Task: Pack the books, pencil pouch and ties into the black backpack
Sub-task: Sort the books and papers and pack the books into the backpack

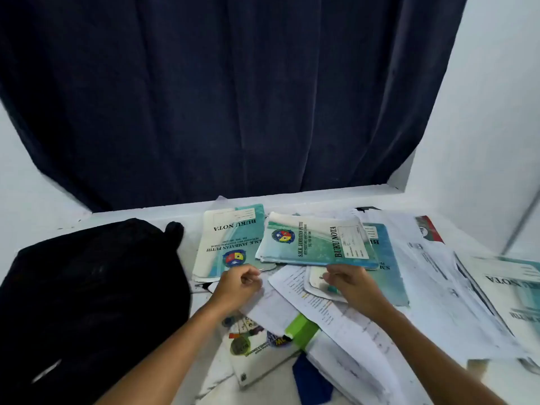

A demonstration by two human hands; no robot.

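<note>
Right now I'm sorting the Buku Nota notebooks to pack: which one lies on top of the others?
The middle notebook, its title reading sideways. It overlaps the upside-down notebook on its left and covers the blue one on its right.

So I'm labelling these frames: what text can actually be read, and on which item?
"BUKU NOTA", "S.M.K. JAMBATAN PUTIH": teal-and-white notebook lying sideways.
Same two lines, upside down: teal-and-white notebook beside the black backpack.
"NOTA", cut off: notebook at right edge.
Address lines, loose white printed sheets, colourful book: too blurred.
</note>
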